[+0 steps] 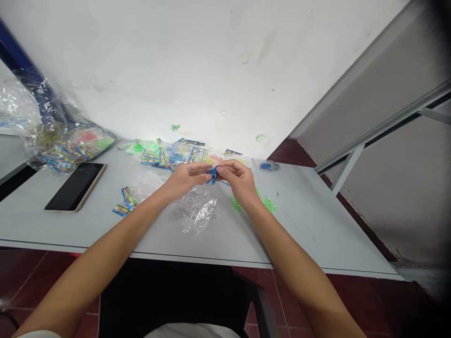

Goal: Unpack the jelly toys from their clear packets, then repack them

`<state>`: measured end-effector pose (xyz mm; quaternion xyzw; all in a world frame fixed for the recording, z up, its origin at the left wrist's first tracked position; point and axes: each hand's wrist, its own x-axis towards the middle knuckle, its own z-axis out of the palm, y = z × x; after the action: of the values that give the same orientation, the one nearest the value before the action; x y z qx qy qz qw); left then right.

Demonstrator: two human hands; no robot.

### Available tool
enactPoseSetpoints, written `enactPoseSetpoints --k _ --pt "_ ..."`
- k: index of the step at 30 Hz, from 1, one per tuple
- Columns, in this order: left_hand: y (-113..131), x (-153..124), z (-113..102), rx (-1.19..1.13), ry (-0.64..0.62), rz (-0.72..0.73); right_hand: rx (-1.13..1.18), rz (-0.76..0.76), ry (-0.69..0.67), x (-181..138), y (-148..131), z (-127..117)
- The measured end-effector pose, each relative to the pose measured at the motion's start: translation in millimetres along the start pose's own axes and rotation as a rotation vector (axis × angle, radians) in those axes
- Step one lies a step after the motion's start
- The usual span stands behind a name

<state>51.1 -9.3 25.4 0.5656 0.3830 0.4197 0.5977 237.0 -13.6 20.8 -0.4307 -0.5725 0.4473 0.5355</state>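
My left hand [185, 177] and my right hand [237, 177] meet above the grey table [310, 220], fingers pinched together on a small blue item [212, 174] held between them. Just below the hands lies a crumpled clear plastic bag [195, 211]. Small green pieces [269, 203] lie on the table by my right wrist. Behind the hands a heap of small clear packets with colourful header cards [169, 154] is spread along the wall.
A black phone [76, 186] lies face up at the left. A large clear bag full of packets [66, 145] sits at the far left. One packet with blue contents [268, 165] lies to the right. A white wall rises behind the table.
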Motion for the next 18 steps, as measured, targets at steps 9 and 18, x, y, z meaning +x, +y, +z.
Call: enactPoseSetpoints --k 9,18 --pt "-6 4 -1 -0.01 0.018 -0.013 -0.013 -0.018 0.006 -2 -2 2" --pt "-10 6 -8 0.048 0.023 -0.112 -0.092 -0.06 0.05 5 -3 -8"
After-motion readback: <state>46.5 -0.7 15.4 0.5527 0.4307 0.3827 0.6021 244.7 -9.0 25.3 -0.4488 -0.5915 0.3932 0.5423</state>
